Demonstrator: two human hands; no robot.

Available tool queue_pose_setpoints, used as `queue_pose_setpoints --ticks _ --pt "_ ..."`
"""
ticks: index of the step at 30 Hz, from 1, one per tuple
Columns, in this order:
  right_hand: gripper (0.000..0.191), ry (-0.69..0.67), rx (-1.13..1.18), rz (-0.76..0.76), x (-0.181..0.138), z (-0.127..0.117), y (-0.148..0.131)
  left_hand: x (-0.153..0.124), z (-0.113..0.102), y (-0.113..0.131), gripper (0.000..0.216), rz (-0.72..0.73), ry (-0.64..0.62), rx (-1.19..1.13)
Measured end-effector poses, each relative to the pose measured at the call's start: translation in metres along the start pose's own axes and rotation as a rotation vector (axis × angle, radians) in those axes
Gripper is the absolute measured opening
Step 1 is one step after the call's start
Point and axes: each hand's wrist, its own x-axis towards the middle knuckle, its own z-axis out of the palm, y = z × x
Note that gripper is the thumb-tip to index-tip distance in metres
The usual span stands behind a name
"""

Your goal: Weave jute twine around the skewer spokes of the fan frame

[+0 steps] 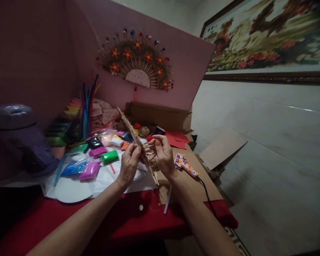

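– Bundle of thin, straw-coloured strips (133, 133) is gripped where, exactly?

– In the left hand (130, 160), above the near part of the bench (109, 220). The bundle is pinched near its middle by thumb and bent fingers, and is tilted, its upper end pointed away and to the left, its loose, split end lowered toward the red-covered edge.

– And the right hand (162, 154)?

– It is raised just beside the bundle, half open, with fingers curled and spread. Whether a strand is held there cannot be told.

– What is seen around them?

– A ball of twine (144, 131) is set beyond the hands. To the right, a flower-patterned glue gun (186, 165) is laid on cardboard (201, 190), near red paper (177, 138). To the left, a green packet (109, 156), a pink packet (90, 170) and a blue packet (73, 169) are spread near a white disc (73, 191).

– Behind?

– A fan-shaped decoration (137, 53), dotted with orange flowers, is displayed against a pink panel (188, 71); a framed picture (266, 39) is hung on the wall at right.
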Motion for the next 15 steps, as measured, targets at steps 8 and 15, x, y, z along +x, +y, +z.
queue_pose_setpoints --ticks 8,15 --pt "0.028 0.033 -0.017 0.002 -0.006 -0.002 -0.002 0.002 -0.001 -0.003 0.023 -0.015 0.067 0.022" --pt "0.024 0.174 -0.078 0.016 -0.015 -0.003 0.007 0.006 -0.003 0.007 0.019 -0.055 0.241 -0.006"
